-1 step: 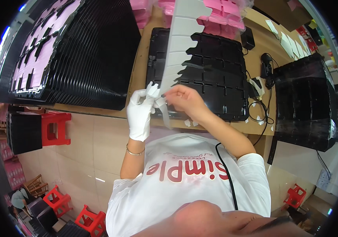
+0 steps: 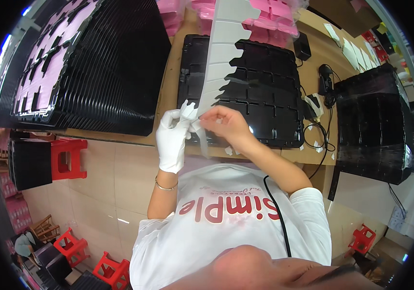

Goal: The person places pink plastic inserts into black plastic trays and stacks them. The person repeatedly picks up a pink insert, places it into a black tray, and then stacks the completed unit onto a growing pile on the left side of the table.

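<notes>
My left hand (image 2: 170, 142), in a white glove, pinches a small folded white piece (image 2: 188, 112) upright between thumb and fingers. Close on its right, my bare right hand (image 2: 227, 125) has its fingertips drawn together beside that piece; whatever lies between them is too small to make out. A long white strip (image 2: 218, 50) with a row of toothed tabs runs from the far edge down to my hands. Below them dangles a narrow translucent strip (image 2: 203, 144). Under the toothed strip lies a black moulded plastic tray (image 2: 270, 92).
A tall stack of black trays (image 2: 115, 72) with pink sheets on top stands at left. Pink wrapped bundles (image 2: 272, 21) lie at the back. Cables, a black adapter (image 2: 303, 46) and small white scraps (image 2: 229, 151) are on the table. Another wrapped black stack (image 2: 374, 125) stands right.
My right hand has shifted very slightly left, toward the white piece. The rest of the scene looks the same apart from a tiny shift of view.
</notes>
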Available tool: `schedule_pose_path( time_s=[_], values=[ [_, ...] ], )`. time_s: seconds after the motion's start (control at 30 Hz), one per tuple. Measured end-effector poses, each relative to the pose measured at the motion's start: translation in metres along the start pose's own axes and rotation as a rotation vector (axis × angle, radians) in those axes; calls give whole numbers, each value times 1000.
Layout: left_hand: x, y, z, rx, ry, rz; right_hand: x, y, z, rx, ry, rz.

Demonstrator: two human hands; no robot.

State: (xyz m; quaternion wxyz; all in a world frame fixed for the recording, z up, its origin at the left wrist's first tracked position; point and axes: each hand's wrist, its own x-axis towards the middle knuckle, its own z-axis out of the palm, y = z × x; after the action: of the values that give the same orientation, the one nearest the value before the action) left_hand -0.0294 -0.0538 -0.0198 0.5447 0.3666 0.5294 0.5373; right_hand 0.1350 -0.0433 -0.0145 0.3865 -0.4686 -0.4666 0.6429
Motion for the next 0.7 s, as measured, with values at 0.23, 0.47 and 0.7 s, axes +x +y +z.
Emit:
schedule_pose_path(
  time_s=[0.23,0.47,0.7],
  values=[
    [7,4,24,17,-42,-26,-19,-2,-23,-488,28,-633],
    [10,2,22,86,-87,-9,59,-48,-225,-679,307,-400],
    [8,7,28,106,-60,-42,119,-31,-305,-1055,506,-137]
  ],
)
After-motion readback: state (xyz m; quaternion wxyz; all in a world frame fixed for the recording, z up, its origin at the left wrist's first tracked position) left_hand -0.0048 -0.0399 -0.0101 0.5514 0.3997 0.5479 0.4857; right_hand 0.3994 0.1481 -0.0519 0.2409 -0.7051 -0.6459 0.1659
